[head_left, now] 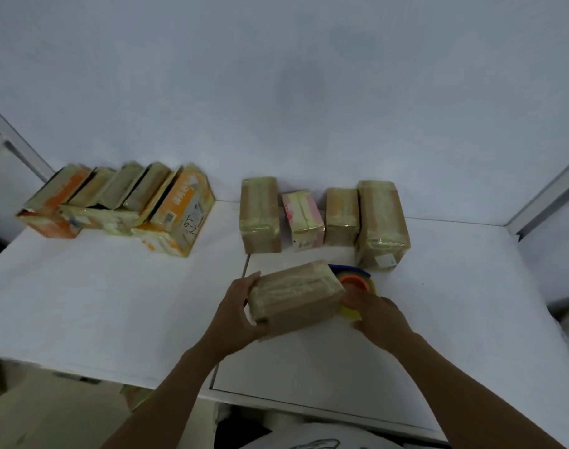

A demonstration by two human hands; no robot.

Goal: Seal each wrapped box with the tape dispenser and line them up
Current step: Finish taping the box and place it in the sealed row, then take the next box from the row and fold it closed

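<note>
Two hands hold one brown cardboard box wrapped in shiny yellowish tape (294, 294) over the white table (114, 303). The left hand (241, 311) grips the box's left end, with fingers curled under and the thumb on top. The right hand (378, 314) is at the box's right end, wrapped around a tape dispenser with an orange middle, a yellow roll and a blue edge (354, 286). The dispenser touches that end of the box.

The box's long side runs from the left hand to the right hand, tipped a little up toward the right. So the tape roll sits right at the end that likely needs sealing, and the right hand is the nearer one to do it.

Past the hands, farther away, stands a row of four wrapped boxes (325, 215). Far off to the left of the left hand leans a bunch of orange and yellow boxes (121, 205).
</note>
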